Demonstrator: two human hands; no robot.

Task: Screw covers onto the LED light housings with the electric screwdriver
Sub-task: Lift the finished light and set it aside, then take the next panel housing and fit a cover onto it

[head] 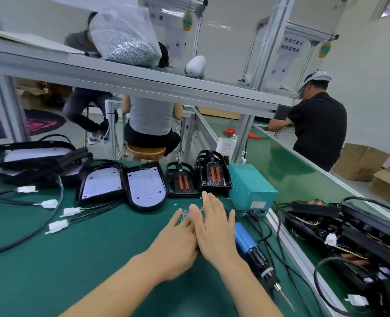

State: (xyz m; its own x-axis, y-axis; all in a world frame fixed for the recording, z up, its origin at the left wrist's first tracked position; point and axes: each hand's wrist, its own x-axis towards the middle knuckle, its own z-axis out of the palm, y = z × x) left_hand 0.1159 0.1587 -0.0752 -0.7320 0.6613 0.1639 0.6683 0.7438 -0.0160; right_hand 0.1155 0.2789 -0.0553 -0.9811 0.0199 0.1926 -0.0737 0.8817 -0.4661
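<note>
Two oval LED housings (125, 187) face-up, white boards; black rims.

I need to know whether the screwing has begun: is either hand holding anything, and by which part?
Nothing is held. The left hand and right hand lie flat beside each other over the loose screws; the electric screwdriver lies untouched.

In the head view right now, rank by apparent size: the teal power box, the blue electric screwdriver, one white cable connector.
1. Teal power box
2. Blue electric screwdriver, close behind; it lies nearer the camera, so this order is unsure
3. White cable connector, clearly smallest
</note>
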